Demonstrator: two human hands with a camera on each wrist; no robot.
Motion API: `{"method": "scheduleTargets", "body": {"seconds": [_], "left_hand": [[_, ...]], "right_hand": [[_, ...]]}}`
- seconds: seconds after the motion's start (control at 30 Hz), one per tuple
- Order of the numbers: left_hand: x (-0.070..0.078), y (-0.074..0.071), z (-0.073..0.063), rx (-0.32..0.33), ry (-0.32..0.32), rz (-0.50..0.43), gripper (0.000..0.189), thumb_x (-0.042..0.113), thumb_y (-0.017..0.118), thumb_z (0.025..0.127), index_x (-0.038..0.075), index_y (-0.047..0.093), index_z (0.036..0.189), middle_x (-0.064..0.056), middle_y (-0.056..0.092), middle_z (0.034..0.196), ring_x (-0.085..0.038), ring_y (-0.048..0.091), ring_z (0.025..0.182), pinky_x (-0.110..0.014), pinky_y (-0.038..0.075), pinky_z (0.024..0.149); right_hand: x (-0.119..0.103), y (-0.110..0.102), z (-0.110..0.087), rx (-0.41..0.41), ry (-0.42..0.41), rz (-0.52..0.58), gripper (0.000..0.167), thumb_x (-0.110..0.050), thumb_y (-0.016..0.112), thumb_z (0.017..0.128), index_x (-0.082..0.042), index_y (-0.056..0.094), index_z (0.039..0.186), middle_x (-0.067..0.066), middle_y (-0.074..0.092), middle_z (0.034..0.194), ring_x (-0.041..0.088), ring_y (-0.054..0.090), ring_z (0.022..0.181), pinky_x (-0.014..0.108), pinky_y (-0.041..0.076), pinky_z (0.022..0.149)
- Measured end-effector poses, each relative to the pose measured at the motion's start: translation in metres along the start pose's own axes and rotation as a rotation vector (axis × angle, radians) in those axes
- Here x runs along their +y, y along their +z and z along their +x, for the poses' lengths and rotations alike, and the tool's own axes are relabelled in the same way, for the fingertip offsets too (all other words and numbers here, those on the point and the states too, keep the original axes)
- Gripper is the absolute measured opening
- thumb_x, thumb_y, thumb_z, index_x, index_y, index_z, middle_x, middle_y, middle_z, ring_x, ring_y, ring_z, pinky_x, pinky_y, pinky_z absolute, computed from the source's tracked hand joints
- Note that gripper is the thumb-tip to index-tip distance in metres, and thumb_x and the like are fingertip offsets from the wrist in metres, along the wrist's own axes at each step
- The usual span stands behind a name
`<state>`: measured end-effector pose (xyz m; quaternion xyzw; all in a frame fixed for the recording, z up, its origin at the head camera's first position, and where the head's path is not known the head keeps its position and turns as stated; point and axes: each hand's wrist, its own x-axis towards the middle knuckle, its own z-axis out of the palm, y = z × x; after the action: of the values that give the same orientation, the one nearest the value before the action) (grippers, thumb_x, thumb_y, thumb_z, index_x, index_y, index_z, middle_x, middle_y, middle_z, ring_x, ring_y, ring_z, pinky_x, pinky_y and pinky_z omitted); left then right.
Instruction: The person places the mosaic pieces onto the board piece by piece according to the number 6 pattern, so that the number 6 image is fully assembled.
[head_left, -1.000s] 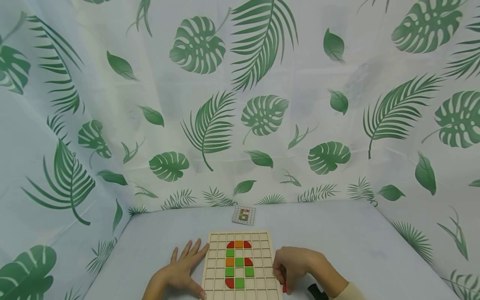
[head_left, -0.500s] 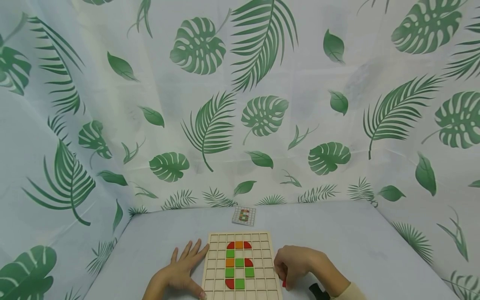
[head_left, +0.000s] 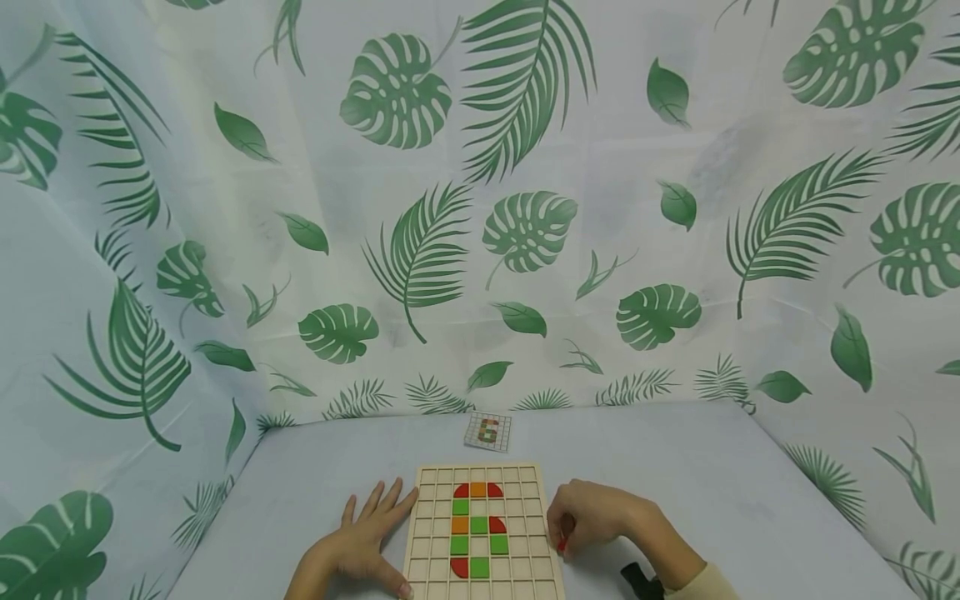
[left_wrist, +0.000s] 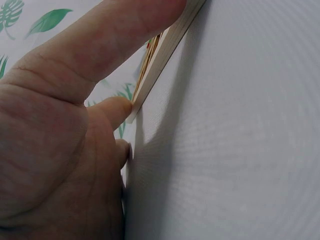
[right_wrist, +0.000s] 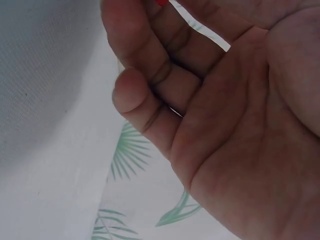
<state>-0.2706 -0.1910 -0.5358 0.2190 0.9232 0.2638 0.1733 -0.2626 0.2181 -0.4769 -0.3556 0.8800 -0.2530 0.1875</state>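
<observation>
A wooden grid board [head_left: 528,546] lies on the table in the head view, with several red, orange and green pieces [head_left: 478,524] set in its cells in the shape of a 6. Spread wide, my left hand [head_left: 363,533] touches the board's left edge with index finger and thumb. The left wrist view shows that thumb [left_wrist: 110,40] against the board's side [left_wrist: 157,62]. Just off the right edge, my right hand [head_left: 592,517] pinches a small red piece [head_left: 562,544], mostly hidden by the fingers. Only a sliver of red [right_wrist: 161,2] shows in the right wrist view.
Behind the board lies a small card [head_left: 487,432] printed with a coloured 6 on a grid. A black object [head_left: 641,581] sits by the right wrist. Leaf-print cloth [head_left: 525,250] walls off the back and sides of the white table [head_left: 660,450].
My right hand has risen slightly up the frame, and the red piece has moved a little up and left with it. My left hand and the board have stayed put.
</observation>
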Motion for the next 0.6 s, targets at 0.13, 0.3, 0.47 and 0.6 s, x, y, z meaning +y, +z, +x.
{"method": "scheduleTargets", "body": {"seconds": [0.13,0.3,0.47,0.6], "left_hand": [[0.001,-0.001,-0.001,-0.002,0.003,0.0,0.136,0.063,0.094,0.059,0.025,0.021,0.167,-0.019,0.003,0.176,-0.05,-0.009,0.16,-0.083,-0.014,0.112],[0.002,-0.001,-0.001,-0.004,-0.002,0.001,0.135,0.062,0.094,0.06,0.024,0.021,0.167,-0.018,0.004,0.176,-0.049,-0.008,0.16,-0.082,-0.014,0.113],[0.001,-0.001,-0.001,-0.003,-0.005,0.0,0.135,0.062,0.094,0.06,0.024,0.022,0.167,-0.018,0.004,0.176,-0.049,-0.008,0.16,-0.082,-0.014,0.113],[0.002,-0.001,-0.001,-0.002,-0.004,-0.003,0.135,0.063,0.094,0.059,0.024,0.022,0.167,-0.018,0.004,0.176,-0.049,-0.008,0.16,-0.082,-0.014,0.113]], "right_hand": [[0.001,-0.001,0.003,0.043,-0.021,0.007,0.021,0.0,0.083,0.08,-0.018,0.071,0.079,-0.015,0.061,0.068,-0.004,0.048,0.06,0.017,0.044,0.055],[-0.001,-0.003,0.009,0.112,-0.045,0.017,0.013,-0.004,0.078,0.089,-0.016,0.077,0.093,-0.015,0.066,0.077,-0.004,0.051,0.067,0.018,0.048,0.063],[-0.003,-0.005,0.012,0.203,-0.075,0.005,0.011,-0.005,0.075,0.092,-0.014,0.079,0.097,-0.01,0.075,0.088,-0.003,0.057,0.073,0.019,0.052,0.067],[-0.004,-0.004,0.013,0.239,-0.079,0.093,0.008,-0.004,0.075,0.093,-0.012,0.075,0.095,-0.003,0.076,0.088,0.001,0.064,0.073,0.02,0.055,0.066]]}}
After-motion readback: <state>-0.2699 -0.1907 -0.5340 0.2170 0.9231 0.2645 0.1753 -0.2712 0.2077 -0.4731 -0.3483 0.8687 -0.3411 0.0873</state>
